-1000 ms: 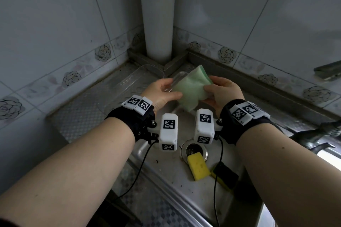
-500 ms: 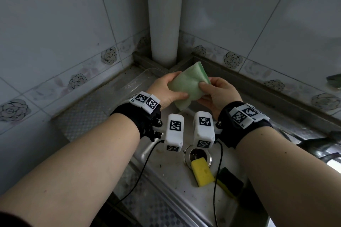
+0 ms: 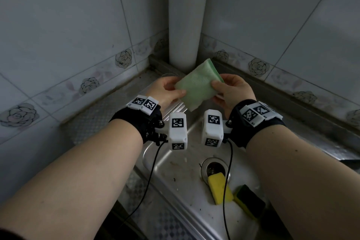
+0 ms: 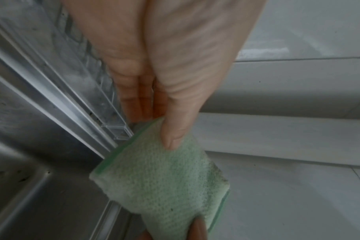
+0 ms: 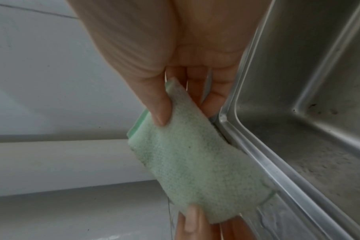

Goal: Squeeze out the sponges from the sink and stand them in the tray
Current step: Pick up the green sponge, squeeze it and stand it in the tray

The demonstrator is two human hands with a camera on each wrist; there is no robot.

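Observation:
A pale green sponge (image 3: 196, 84) (image 4: 164, 181) (image 5: 193, 168) is held in the air above the sink's far edge. My left hand (image 3: 171, 89) pinches its left edge with the thumb (image 4: 175, 129) on top. My right hand (image 3: 220, 88) pinches its right edge, thumb (image 5: 158, 107) on the face. A clear plastic tray (image 4: 105, 97) lies behind and below the sponge, mostly hidden in the head view. A yellow sponge (image 3: 220, 188) lies by the drain (image 3: 213, 167), and a dark-topped yellow sponge (image 3: 250, 200) lies beside it.
The steel sink basin (image 3: 179, 181) lies below my wrists. A white pipe (image 3: 188, 15) stands in the tiled corner just behind the sponge. The patterned steel counter (image 3: 93, 122) runs to the left. Black cables (image 3: 150, 171) hang from the wrist cameras.
Both hands have carried the green sponge a little to the left and farther back, toward the corner pipe. The grip on both edges is the same.

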